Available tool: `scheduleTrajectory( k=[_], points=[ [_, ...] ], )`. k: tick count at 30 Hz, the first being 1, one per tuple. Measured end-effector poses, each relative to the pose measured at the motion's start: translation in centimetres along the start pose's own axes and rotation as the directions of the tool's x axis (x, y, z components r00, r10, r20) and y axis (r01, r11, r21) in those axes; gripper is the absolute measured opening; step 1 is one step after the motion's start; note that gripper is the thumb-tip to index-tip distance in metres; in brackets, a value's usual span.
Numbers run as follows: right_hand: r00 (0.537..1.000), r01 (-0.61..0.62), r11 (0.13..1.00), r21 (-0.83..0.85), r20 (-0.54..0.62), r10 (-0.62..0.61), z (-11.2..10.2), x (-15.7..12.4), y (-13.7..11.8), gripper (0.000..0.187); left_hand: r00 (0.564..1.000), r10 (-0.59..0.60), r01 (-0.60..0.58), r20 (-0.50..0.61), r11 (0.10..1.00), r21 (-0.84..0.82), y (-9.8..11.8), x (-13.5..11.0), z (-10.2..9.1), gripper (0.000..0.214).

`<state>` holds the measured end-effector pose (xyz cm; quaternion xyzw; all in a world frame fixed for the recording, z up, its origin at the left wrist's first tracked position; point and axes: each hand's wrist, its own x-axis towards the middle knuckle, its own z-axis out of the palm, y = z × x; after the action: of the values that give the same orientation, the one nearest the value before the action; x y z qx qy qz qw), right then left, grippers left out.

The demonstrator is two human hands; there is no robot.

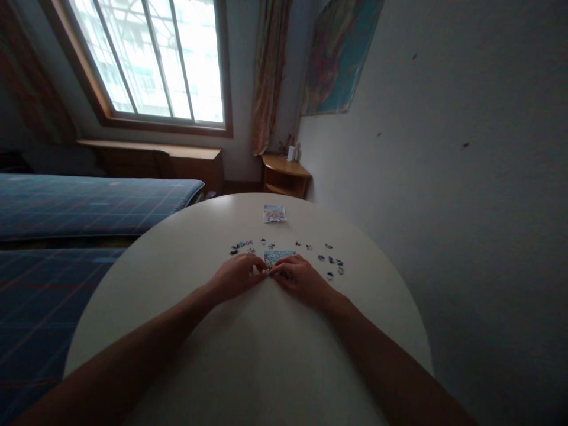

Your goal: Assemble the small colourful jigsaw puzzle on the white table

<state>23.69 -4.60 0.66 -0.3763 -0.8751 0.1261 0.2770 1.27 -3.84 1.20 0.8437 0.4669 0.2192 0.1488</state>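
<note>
A partly assembled jigsaw puzzle (279, 255) with a blue top edge lies on the round white table (248, 355). At its lower left corner the fingertips of both hands meet over a small jigsaw piece (268, 273). My left hand (237, 275) is closed in a pinch on the piece from the left. From the right, my right hand (304, 281) pinches at the same spot, its fingers covering the lower part of the puzzle. Loose jigsaw pieces (331, 260) lie to the right, with more loose pieces (241, 244) to the left and several behind.
Farther back on the table lies a small printed picture sheet or packet (274, 213). A white wall (465, 236) runs along the right side. On the left is a bed with a blue plaid cover (89, 204). A wooden corner stand (286, 167) stands beyond the table.
</note>
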Motion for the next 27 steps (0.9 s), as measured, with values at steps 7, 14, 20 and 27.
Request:
scheduleTrajectory(
  k=[7,14,20,27],
  points=[
    [1.000,0.022,1.000,-0.015,0.007,-0.022,0.0,-0.1,0.0,0.017,0.996,0.089,-0.090,0.007,0.995,0.041,-0.2,-0.1,-0.1,0.015],
    [0.998,0.063,0.996,-0.067,0.020,-0.062,-0.1,-0.2,0.1,0.018,0.960,0.277,-0.280,0.043,0.948,0.150,0.2,-0.2,-0.9,0.017],
    [0.996,0.078,0.992,-0.103,0.048,-0.073,-0.2,-0.2,0.0,0.018,0.941,0.333,-0.338,0.060,0.912,0.233,0.0,-0.2,-0.8,0.017],
    [0.993,0.091,0.986,-0.140,0.083,-0.080,-0.6,-0.3,-0.6,0.021,0.923,0.378,-0.385,0.073,0.906,0.177,-0.2,-0.1,-0.7,0.017]
  ],
)
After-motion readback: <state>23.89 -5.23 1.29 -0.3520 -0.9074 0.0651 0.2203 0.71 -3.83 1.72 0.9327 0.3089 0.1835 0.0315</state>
